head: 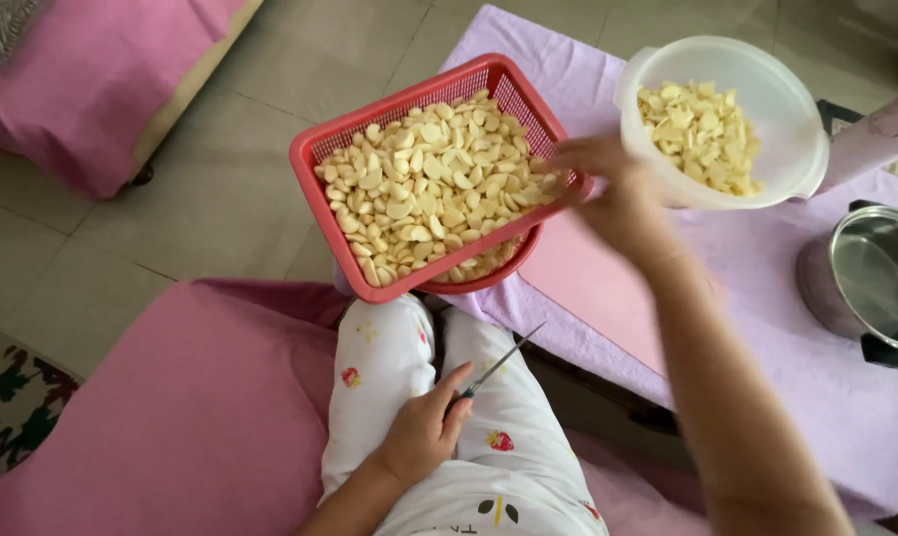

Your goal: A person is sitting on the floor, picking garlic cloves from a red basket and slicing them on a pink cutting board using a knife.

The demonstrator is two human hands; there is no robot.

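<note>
Right hand [608,189] is blurred at the right rim of the red basket [315,149], fingers curled over the peeled garlic cloves [424,189]; can't tell if it grips one. Left hand [424,432] rests on the lap below the basket, closed round a small knife [499,365], blade pointing up toward the basket; handle hidden in the fist. Red bowl [489,281] under the basket, mostly hidden. Right of the basket: 1 white bowl [727,60] w/ more cloves, 1 pink cutting board [588,288], 1 steel pot [871,278] cut off by frame edge, all on the lilac-covered counter [836,397]. Cloves too many to count.
</note>
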